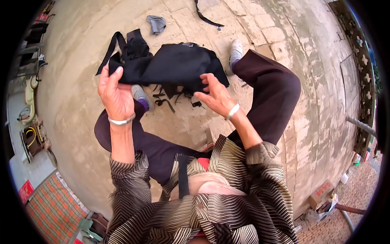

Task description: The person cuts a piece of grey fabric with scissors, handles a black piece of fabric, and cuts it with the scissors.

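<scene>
A piece of black cloth stretches in front of me above the ground, its left end folded over. My left hand is closed on that left end, thumb and fingers pinching the edge. Over by the cloth's lower right edge is my right hand, its thumb apart from the bent fingers and nothing visible between them. Whether its fingertips touch the cloth I cannot tell. More black fabric with a strap lies just beyond the left end. Black scraps and a pair of dark scissors are on the ground below.
A grey cloth and a black strip lie farther out on the paved ground. My knees stand bent on both sides. At left are a sewing machine and plaid cloth; a cardboard box sits lower right.
</scene>
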`<state>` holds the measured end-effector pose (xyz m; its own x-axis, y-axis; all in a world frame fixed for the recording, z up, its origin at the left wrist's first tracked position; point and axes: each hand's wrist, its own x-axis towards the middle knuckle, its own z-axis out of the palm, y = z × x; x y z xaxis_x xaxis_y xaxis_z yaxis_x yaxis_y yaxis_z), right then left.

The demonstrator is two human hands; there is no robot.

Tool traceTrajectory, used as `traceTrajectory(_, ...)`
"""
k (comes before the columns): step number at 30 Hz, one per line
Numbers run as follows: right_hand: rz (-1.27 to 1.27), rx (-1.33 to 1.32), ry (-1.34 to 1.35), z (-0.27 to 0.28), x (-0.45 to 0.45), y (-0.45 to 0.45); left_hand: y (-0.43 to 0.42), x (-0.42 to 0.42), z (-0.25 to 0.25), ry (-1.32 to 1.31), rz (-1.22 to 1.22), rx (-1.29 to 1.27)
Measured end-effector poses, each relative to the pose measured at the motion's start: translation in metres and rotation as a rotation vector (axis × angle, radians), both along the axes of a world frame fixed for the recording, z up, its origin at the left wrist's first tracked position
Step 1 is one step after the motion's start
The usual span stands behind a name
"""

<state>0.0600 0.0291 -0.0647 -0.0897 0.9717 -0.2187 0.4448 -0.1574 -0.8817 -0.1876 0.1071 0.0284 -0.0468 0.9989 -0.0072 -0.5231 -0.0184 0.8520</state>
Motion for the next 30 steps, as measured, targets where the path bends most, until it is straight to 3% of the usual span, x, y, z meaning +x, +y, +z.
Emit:
traceTrajectory(2, -0.039, -0.118, 0.112, -0.031, -0.018, 0.010, -0.014, -0.013, -0.013, -0.061, 0.011, -0.099)
traceTrajectory(4, -0.294, -0.462, 0.316, -0.078, -0.037, 0.005, -0.023, -0.029, -0.027, -0.071, 0.032, -0.141)
traceTrajectory(5, -0.293, -0.463, 0.317, -0.101, -0.048, -0.001, -0.025, -0.037, -0.033, -0.094, 0.063, -0.150)
traceTrajectory(9, -0.374, -0.655, 0.339, -0.125, -0.068, -0.016, -0.040, -0.036, -0.029, -0.090, 0.164, -0.185)
traceTrajectory(12, -0.567, -0.982, 0.789, -0.143, -0.063, -0.014, -0.047, -0.045, -0.032, -0.104, 0.212, -0.204)
traceTrajectory(13, -0.574, -0.984, 0.784, -0.150, -0.062, -0.013, -0.050, -0.045, -0.032, -0.112, 0.264, -0.209)
traceTrajectory(16, -1.137, -1.250, 1.141, -0.173, -0.072, -0.002, -0.061, -0.038, -0.020, -0.118, 0.266, -0.216)
traceTrajectory(17, -1.146, -1.247, 1.144, -0.180, -0.074, -0.002, -0.063, -0.034, -0.013, -0.131, 0.276, -0.235)
traceTrajectory(19, -1.117, -0.912, 1.553, -0.194, -0.079, -0.006, -0.066, -0.033, 0.000, -0.098, 0.331, -0.242)
traceTrajectory(23, -1.370, -0.652, 1.712, -0.216, -0.040, 0.003, -0.057, -0.065, -0.002, -0.050, 0.393, -0.231)
traceTrajectory(25, -1.287, -0.461, 1.590, -0.214, -0.017, 0.009, -0.044, -0.076, -0.016, 0.088, 0.449, -0.092)
traceTrajectory(26, -1.257, -0.427, 1.553, -0.206, -0.007, 0.012, -0.035, -0.072, -0.020, 0.131, 0.566, -0.118)
traceTrajectory(30, -1.079, -0.339, 1.563, -0.168, 0.017, 0.044, -0.006, -0.088, -0.063, 0.351, 0.579, -0.253)
